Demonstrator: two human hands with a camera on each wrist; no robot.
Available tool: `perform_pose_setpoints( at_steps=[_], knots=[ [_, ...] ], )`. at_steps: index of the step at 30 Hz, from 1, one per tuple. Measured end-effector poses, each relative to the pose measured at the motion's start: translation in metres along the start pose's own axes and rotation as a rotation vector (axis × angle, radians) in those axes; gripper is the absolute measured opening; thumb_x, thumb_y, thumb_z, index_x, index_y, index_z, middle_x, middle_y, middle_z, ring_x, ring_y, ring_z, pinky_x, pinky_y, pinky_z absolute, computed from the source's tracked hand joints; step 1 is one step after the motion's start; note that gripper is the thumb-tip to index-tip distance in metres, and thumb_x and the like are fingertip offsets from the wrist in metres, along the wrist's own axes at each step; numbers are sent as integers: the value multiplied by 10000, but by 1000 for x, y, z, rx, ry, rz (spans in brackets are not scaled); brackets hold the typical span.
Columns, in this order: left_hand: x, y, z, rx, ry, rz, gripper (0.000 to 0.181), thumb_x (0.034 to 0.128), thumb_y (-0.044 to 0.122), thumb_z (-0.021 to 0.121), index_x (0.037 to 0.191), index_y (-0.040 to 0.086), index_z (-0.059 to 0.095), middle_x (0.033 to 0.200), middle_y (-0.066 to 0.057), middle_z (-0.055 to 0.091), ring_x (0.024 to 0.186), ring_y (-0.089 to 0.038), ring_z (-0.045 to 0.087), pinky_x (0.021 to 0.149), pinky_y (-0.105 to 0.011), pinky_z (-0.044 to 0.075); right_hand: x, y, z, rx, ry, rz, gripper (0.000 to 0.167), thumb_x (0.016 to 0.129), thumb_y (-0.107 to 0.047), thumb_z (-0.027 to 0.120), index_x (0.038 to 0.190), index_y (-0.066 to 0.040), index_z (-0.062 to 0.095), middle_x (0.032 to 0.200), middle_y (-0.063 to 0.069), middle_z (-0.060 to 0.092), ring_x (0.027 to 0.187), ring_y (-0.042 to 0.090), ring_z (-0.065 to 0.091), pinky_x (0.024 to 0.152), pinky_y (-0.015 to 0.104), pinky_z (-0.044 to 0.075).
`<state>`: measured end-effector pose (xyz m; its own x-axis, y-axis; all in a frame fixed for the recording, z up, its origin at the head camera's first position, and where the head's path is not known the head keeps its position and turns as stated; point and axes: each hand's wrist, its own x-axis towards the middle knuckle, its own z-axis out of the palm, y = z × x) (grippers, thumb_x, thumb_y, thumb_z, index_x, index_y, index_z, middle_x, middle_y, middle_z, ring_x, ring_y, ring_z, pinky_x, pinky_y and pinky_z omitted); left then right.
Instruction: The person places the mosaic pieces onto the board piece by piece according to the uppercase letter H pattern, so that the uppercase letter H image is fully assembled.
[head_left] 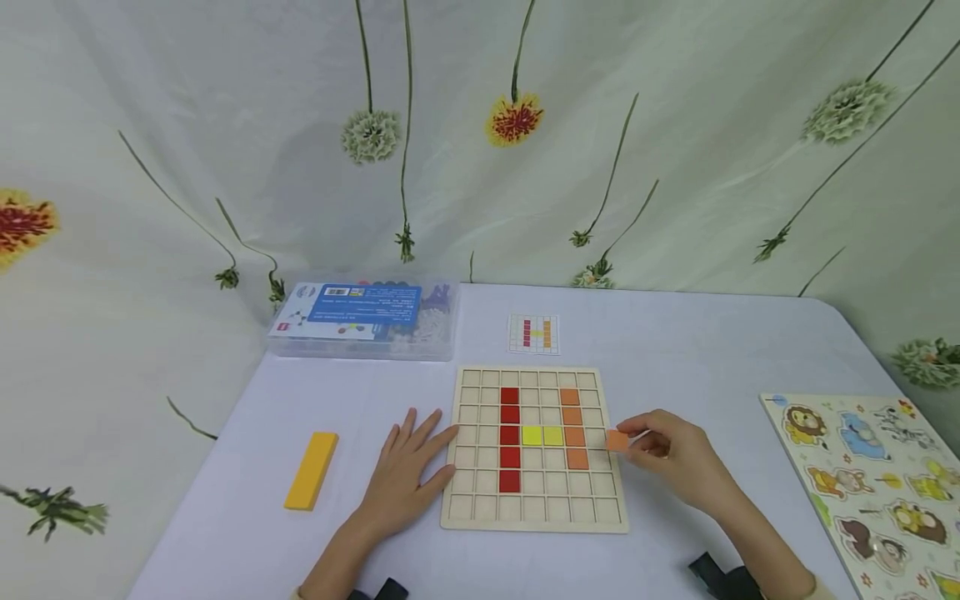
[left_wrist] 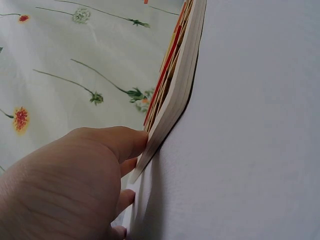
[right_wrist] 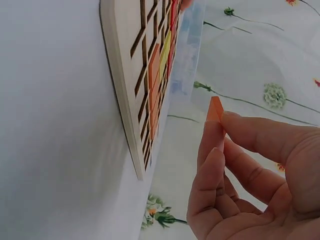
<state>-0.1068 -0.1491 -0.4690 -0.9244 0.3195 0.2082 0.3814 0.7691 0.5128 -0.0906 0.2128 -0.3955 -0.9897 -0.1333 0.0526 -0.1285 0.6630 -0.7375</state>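
Observation:
A wooden grid board lies mid-table, with a column of red tiles, two yellow tiles and a column of orange tiles set in its cells. My right hand pinches a loose orange tile between thumb and finger at the board's right edge; the right wrist view shows this tile held apart from the board. With fingers spread, my left hand rests on the table and touches the board's left edge. In the left wrist view, its thumb meets the board's side.
Behind the board lies a small pattern card. A clear plastic case with a blue label sits at the back left. Left of my left hand is a yellow block. An animal picture board covers the table's right side.

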Motion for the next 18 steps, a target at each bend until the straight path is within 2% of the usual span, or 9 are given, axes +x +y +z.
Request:
perform_pose_setpoints(
  at_steps=[7, 11, 18],
  knots=[
    [0, 0, 0, -13, -9, -11, 504, 899, 302, 651, 1382, 181, 570, 1533, -119, 420, 1487, -427, 175, 1169, -627, 111, -3, -4, 15, 20, -105, -121, 248, 801, 31, 718, 1025, -75, 706, 976, 18, 678, 764, 5, 618, 661, 201, 533],
    [0, 0, 0, -10, -13, -14, 503, 905, 315, 639, 1385, 184, 567, 1536, -118, 418, 1489, -425, 170, 1173, -625, 107, -1, -6, 22, 28, -166, -121, 243, 785, 18, 738, 1010, -67, 707, 971, 19, 673, 753, 4, 602, 650, 194, 528],
    [0, 1, -1, -14, -14, -11, 502, 913, 324, 622, 1390, 181, 563, 1535, -120, 419, 1490, -426, 162, 1175, -627, 102, 2, -7, 33, -33, -207, -117, 236, 765, -5, 764, 987, -74, 723, 894, -24, 647, 723, 1, 535, 621, 179, 495]
  ],
)
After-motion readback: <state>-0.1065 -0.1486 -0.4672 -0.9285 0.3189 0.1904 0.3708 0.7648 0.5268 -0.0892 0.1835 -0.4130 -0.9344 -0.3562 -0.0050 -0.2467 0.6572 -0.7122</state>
